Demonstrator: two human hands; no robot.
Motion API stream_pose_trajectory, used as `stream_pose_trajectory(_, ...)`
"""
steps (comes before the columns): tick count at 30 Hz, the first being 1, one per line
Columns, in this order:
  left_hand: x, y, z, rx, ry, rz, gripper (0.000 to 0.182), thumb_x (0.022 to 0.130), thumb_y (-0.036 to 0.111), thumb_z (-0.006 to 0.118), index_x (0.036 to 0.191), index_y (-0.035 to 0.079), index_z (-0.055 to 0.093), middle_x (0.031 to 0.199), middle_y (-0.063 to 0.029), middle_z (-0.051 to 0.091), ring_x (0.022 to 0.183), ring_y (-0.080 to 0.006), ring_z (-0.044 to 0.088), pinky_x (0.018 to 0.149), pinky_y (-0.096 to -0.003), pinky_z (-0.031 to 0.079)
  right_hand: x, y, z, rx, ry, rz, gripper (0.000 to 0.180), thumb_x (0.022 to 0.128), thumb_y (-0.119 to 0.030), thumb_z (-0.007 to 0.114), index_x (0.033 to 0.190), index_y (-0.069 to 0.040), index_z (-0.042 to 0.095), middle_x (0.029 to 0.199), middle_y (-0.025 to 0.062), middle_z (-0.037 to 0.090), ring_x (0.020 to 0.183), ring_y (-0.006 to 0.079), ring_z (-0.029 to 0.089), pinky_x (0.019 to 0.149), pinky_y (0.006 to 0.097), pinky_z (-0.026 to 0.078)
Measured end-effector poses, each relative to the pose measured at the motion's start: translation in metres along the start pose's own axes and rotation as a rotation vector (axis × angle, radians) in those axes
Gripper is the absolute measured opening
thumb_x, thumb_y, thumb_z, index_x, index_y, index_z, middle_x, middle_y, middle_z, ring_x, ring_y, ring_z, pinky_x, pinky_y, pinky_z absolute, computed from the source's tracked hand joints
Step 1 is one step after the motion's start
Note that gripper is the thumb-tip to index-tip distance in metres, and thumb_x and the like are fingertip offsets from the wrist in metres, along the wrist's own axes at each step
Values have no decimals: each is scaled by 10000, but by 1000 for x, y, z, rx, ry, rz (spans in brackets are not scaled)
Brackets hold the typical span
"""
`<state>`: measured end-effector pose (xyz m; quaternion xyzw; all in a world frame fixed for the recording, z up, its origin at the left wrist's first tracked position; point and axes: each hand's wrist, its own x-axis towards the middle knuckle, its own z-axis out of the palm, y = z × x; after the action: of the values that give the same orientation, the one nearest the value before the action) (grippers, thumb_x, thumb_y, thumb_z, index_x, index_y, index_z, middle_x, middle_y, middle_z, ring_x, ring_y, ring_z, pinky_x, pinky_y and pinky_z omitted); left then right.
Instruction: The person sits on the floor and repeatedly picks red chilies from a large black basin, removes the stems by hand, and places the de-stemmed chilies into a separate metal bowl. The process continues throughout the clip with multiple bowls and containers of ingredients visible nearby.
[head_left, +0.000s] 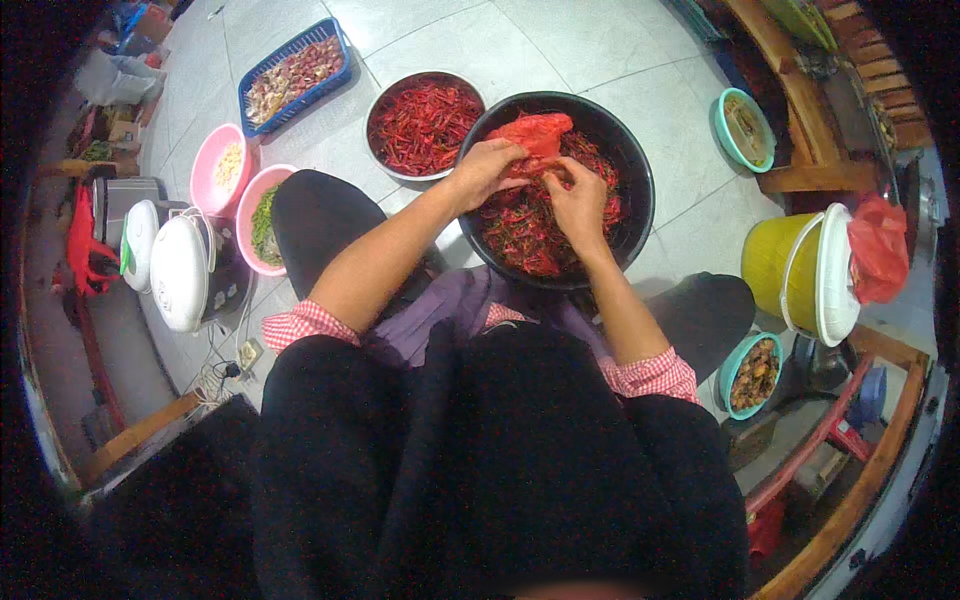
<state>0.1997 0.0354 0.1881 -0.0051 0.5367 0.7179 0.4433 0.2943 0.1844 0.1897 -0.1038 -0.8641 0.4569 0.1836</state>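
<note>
A large black basin (646, 191) stands on the tiled floor before me, holding red chillies (529, 240), many with green stems. Over its upper part, my left hand (489, 169) grips a red plastic bag (541, 135). My right hand (577, 196) is beside it, thumb and fingertips pinched together near the bag's lower edge; whether they hold a chilli or the bag I cannot tell. Close by on the left of the basin, a round metal bowl (369, 139) is full of red chillies (427, 124).
Left are a blue basket (244, 101) of shallots or garlic, a pink bowl (199, 180) of pale pieces, a pink bowl (244, 240) of greens and a rice cooker (180, 274). Right are a yellow bucket (776, 266) with a white lid and turquoise bowls (724, 139) of food.
</note>
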Motion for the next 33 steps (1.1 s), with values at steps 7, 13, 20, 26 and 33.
stream_pose_trajectory(7, 3, -11, 0, 100, -144, -71, 270, 887, 229, 647, 1077, 45, 596, 1066, -34, 613, 981, -137, 596, 897, -352, 518, 0, -8, -6, -382, 32, -275, 195, 757, -24, 630, 943, -21, 690, 782, 118, 618, 745, 313, 589, 680, 395, 458)
stream_pose_trajectory(13, 4, -14, -2, 138, -93, -31, 198, 874, 166, 648, 1026, 43, 621, 1021, -31, 620, 950, -127, 601, 841, -322, 550, 4, -4, -7, -231, 3, -146, 117, 749, -20, 653, 864, -4, 669, 850, 149, 663, 798, 323, 627, 730, 394, 477)
stream_pose_trajectory(20, -2, -2, -5, 206, -201, -63, 209, 900, 142, 603, 1055, 2, 602, 1018, -44, 625, 918, -144, 617, 851, -336, 547, 15, 13, -13, 28, -236, 63, 70, 812, -6, 616, 858, 33, 653, 802, 81, 659, 745, 179, 625, 691, 319, 487)
stream_pose_trajectory(26, -6, 12, -3, 62, -309, -94, 235, 926, 196, 576, 1072, 12, 587, 1041, -59, 619, 994, -171, 607, 931, -356, 509, 17, 16, -30, 796, -371, 491, 199, 864, -109, 588, 1009, 1, 669, 946, 44, 668, 835, 141, 600, 753, 287, 475)
stream_pose_trajectory(33, 3, 23, -14, -328, -213, 54, 399, 957, 218, 445, 1227, -74, 474, 1201, -189, 555, 1135, -292, 555, 1010, -405, 458, 23, 34, -39, -226, -301, 80, 250, 812, -134, 552, 1005, -68, 696, 1012, 153, 671, 899, 326, 639, 792, 442, 490)
